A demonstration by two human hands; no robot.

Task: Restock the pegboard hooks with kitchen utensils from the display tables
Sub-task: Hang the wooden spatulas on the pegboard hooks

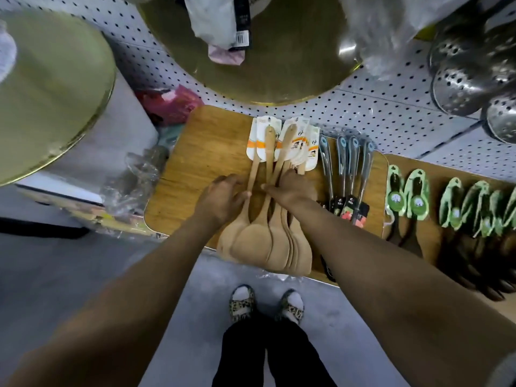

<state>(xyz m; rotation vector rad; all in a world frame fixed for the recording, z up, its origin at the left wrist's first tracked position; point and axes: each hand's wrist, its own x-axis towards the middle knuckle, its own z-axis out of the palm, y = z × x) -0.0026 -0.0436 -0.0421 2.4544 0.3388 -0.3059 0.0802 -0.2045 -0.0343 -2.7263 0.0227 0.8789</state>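
Both hands down on the wooden spatulas [268,233], which lie in a fanned pile on the wooden table [206,152], paddle ends overhanging the near edge, handles pointing at the pegboard [371,107].

Left hand [223,199]: on the left side of the pile, fingers curled over the handles there, thumb against one handle. Looks like a grip on the leftmost spatulas, though the fingertips are partly hidden.

Right hand [293,188]: on the right side of the pile, fingers pinching a bunch of handles about midway along their length.

White and orange cardboard labels [282,141] sit at the handle tips, overlapping, next to the pegboard's bottom edge.

Just right of the spatulas, same table: a row of metal-handled utensils [349,174] with grey-blue ends, lying parallel, black tags toward the near edge. The right forearm crosses over their near ends.

Further right, on a second table [435,166]: dark utensils with green card labels [418,199], side by side.

Hanging on the pegboard upper right: perforated steel skimmers [469,88], stacked close. A large round gold-coloured disc [279,60] top centre, another [53,93] at left.

Person stands right at the table edge, patterned slippers [265,305] on grey floor.
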